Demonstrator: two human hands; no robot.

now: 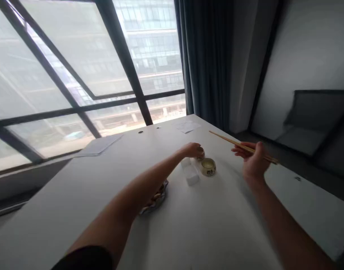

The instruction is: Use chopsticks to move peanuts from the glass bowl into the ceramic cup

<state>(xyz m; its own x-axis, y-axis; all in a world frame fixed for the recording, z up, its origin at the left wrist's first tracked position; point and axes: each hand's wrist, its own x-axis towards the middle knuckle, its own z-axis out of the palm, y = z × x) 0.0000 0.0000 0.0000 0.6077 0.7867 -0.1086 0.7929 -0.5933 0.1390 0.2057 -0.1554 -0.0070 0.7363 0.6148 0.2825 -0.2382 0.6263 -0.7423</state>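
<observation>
Nearer the person than the fingers of the left hand (191,150), a plate (162,201) of food peeks out by the arm, then comes a see-through box (192,180). The left fingers touch the far cup (200,154) (whether they grip it, one cannot tell), so the step seems to be handling it, and moving it calls for not bumping the near cup (208,171) beside those fingers. The right hand's (254,159) fingers are closed around chopsticks (225,138).
</observation>
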